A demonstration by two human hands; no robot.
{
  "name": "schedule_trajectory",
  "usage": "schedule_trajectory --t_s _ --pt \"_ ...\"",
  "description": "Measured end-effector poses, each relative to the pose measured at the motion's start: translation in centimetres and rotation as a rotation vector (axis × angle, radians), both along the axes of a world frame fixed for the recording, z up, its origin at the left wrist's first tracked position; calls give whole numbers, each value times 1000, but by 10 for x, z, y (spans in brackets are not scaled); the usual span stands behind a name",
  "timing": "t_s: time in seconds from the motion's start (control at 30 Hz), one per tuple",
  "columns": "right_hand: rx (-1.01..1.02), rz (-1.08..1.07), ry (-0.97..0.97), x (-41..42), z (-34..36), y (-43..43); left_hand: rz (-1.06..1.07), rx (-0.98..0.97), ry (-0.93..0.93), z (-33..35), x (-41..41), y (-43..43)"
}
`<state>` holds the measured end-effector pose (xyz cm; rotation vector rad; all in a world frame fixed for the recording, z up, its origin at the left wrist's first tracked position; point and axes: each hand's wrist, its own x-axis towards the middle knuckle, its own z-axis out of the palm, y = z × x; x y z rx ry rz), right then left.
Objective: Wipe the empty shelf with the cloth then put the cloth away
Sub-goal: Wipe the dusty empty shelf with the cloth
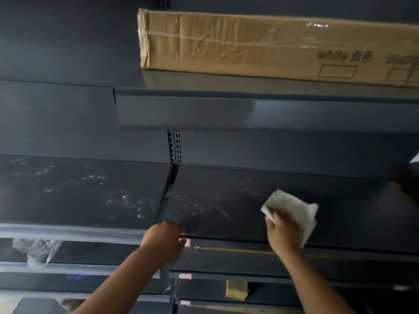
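Observation:
A dark metal shelf (226, 191) runs across the middle of the head view, with dusty specks and smear marks on its surface. My right hand (283, 232) presses a folded white cloth (294, 209) flat on the shelf, right of centre. My left hand (165, 239) grips the shelf's front edge near the joint between two shelf panels, its fingers curled over the lip.
A long taped cardboard box (260, 44) lies on the upper shelf (186, 109). A slotted upright (174, 146) divides the back panel. Lower shelves hold crumpled clear plastic (36, 250) at the left and a small cardboard piece (237, 290). Red-white price tags (185, 242) sit on shelf fronts.

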<state>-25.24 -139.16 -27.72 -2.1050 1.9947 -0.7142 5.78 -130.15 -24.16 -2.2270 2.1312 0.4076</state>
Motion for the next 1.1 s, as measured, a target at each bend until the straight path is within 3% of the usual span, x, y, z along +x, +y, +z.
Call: schedule_trajectory --t_s 0.17,0.23,0.3,0.37,0.47,0.53,0.6,0.67,0.73,0.83,0.93,1.1 --pt "2 255 -101 148 1 19 75 -13 89 3 12 11" --pt "95 285 -237 197 5 28 131 -96 78 2 20 22" --pt "340 266 -549 235 16 28 187 -175 41 3 30 31" --pt "574 220 -995 257 32 23 248 -222 43 8 43 37" --pt "681 38 -1576 249 56 8 277 -233 40 13 60 42" --pt "648 -2 -1774 218 68 -7 271 -246 25 17 72 44" --pt "518 -6 -1812 176 79 -24 250 -253 11 19 84 45" --pt "317 -15 -1784 131 88 -41 232 -233 0 19 97 46" --pt "100 -107 -1597 89 93 -56 222 -196 -5 21 111 48" --pt "-104 -304 -894 37 77 -70 219 -171 -12 23 134 51" --pt "5 -333 -422 10 40 -79 227 -172 -14 20 153 54" --pt "158 -209 4 80 5 -98 209 -199 -27 12 172 54"
